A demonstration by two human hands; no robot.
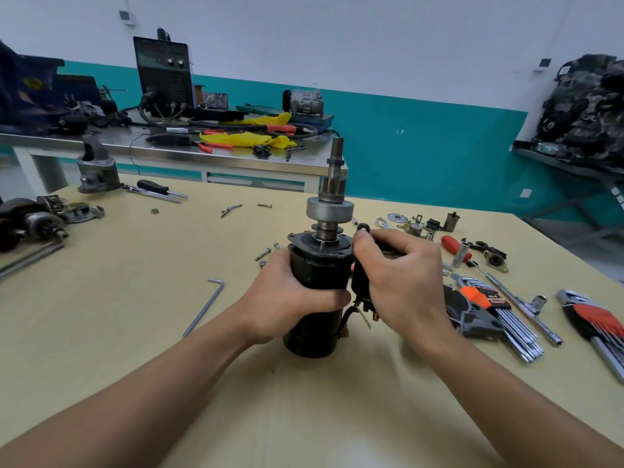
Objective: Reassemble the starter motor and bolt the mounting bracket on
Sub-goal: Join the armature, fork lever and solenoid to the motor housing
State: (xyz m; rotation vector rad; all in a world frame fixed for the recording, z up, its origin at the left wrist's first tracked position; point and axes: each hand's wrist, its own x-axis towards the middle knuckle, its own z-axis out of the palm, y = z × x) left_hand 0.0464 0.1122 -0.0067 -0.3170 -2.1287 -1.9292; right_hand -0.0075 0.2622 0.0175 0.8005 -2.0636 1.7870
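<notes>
The black starter motor body (315,336) stands upright on the yellow table (135,298), its shaft with pinion gear and grey clutch (330,206) sticking up. My left hand (290,298) grips the body from the left. My right hand (401,282) holds the black solenoid (359,285) against the motor's right side, thumb up near its top. A grey nose housing with mounting bracket (96,170) stands at the table's far left. Loose bolts (265,255) lie just left of the motor.
A long hex key (206,305) lies left of the motor. Hex key sets (499,315), a socket wrench (513,298), a red-handled screwdriver (454,246) and small parts lie to the right. Another dismantled starter (33,221) sits at the left edge. A cluttered steel bench (169,146) stands behind.
</notes>
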